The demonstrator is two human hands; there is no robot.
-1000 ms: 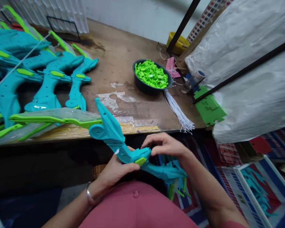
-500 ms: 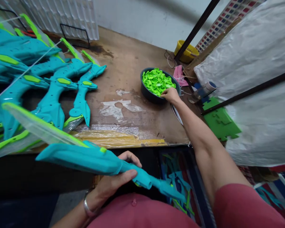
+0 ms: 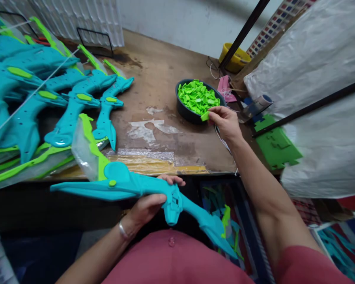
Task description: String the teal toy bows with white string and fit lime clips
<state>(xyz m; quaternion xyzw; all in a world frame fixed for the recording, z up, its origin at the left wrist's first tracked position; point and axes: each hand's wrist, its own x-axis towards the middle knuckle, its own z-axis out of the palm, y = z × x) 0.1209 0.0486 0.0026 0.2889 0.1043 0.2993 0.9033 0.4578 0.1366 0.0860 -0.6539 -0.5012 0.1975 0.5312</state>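
My left hand is wrapped round the middle of a teal plastic toy bow, which lies sideways in front of my body. Near its grip a recessed slot shows, facing up. A bright green limb with a clear film stands up from its left part. Between the thumb and fingers of my right hand is a small green plastic piece. That hand is at the front right rim of a dark bowl, heaped with similar green pieces.
Several teal toy bows with green inserts are piled on the left of the wooden table. Toward the back right stand a yellow bucket, a pink cloth and a green foam mat. A dark pole crosses the right side.
My right hand has drawn back from the bowl's rim, and a green piece now shows in its fingers. The bow in my left hand has been turned, so its slotted side faces up.
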